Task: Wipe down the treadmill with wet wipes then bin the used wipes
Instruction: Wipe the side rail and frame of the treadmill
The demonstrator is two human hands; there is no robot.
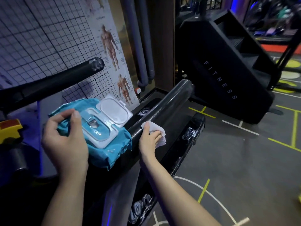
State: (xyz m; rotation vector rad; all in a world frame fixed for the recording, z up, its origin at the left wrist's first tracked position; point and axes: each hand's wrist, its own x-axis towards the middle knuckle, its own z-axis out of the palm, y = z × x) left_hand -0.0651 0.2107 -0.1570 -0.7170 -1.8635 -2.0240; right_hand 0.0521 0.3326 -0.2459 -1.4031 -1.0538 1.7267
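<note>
My left hand (65, 141) grips a blue pack of wet wipes (112, 149), thumb on its top; the pack's white flip lid (114, 110) stands open. My right hand (149, 141) holds a crumpled white wipe (156, 129) pressed against the treadmill's right black handrail (171, 101). The handrail runs up and away to a rounded end. The treadmill's left handrail (53, 82) crosses the upper left. The lower treadmill frame is dark and hard to make out.
A black stair machine marked FITNESS (228, 66) stands to the right. An anatomy poster (114, 62) and a grid wall (40, 38) are behind. A yellow object (9, 131) sits at the left edge. The grey floor (244, 168) carries painted lines.
</note>
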